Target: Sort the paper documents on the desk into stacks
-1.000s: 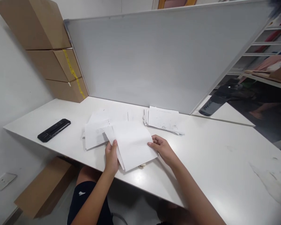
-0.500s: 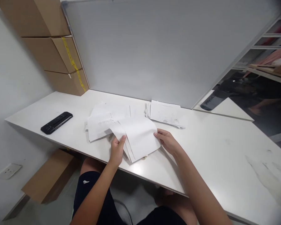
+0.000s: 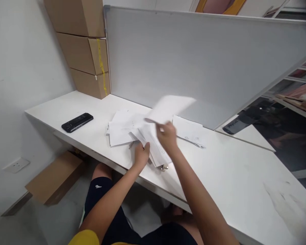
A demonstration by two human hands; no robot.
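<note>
My left hand (image 3: 142,156) is closed on a small bundle of white paper sheets (image 3: 156,149), thumb on top, just above the front part of the table. A single sheet of paper (image 3: 169,107), blurred by motion, is raised in my right hand (image 3: 167,137), which pinches its near edge. Beyond the left hand lies a spread pile of printed papers (image 3: 121,134). Further right, a neater stack of papers (image 3: 190,131) rests near the whiteboard. A small metallic object (image 3: 164,167) shows under the held bundle; its kind is unclear.
A black phone (image 3: 77,122) lies at the left of the white table (image 3: 232,183). Cardboard boxes (image 3: 91,54) are stacked at the back left. The whiteboard (image 3: 193,68) stands along the back edge. Another carton (image 3: 54,178) sits on the floor beneath.
My right hand has lifted one sheet up and away from the bundle, toward the whiteboard. The left hand still grips the rest. The camera view has shifted.
</note>
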